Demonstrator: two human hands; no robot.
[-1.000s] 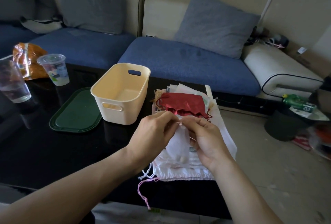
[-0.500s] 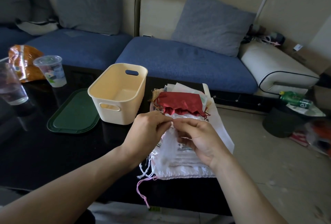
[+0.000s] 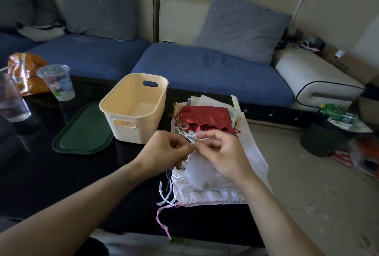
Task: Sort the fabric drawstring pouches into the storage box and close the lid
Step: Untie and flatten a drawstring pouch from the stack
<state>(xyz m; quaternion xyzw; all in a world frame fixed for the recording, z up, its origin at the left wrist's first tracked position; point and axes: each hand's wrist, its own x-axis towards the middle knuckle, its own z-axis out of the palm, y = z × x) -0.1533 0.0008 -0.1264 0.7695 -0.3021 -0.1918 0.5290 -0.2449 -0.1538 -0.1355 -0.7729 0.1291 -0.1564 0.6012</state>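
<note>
black table [image 3: 61,173], both hands' fingers [image 3: 185,146] seemingly pinching white drawstring [image 3: 189,138]

Place: a home living room
Signs: blue sofa [image 3: 205,71] with cushions [image 3: 240,26] behind the black table [image 3: 41,173]

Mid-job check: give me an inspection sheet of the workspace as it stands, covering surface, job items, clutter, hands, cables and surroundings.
Surface: glossy black table, reflective.
Job's things: cream plastic storage box open, nothing seen inside; dark green lid flat beside it; pile of fabric drawstring pouches, mostly white, red satin pouch on top.
Clutter: two clear plastic cups, orange snack bag.
Hands: left hand and right hand both pinch a white drawstring over the pile.
Cables: pink cord hangs over the table edge.
Surroundings: blue sofa with grey cushions, green bottle on the floor side.
</note>
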